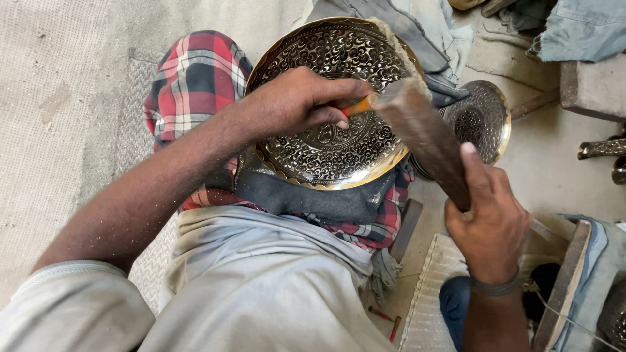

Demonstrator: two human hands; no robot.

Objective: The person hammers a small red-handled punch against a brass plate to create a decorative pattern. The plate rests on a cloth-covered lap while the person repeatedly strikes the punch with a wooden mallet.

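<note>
The left hand [297, 101] pinches an orange-handled chisel [358, 105] onto the engraved brass plate [326, 150] propped on the lap; the right hand [486, 221] grips a wooden mallet [424, 133] just above it. Light, square taps would keep lines clean. A smaller plate [482, 120] lies beside.

Brass, plaid and grey
Golden plate [329, 130] with dense floral engraving; red-white-navy plaid cloth [195, 81]; orange-tipped chisel [358, 105]; dark brown mallet [424, 133].

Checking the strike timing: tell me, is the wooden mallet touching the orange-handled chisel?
Cannot tell. In the head view the wooden mallet overlaps the end of the chisel, hiding any contact or gap.
</note>
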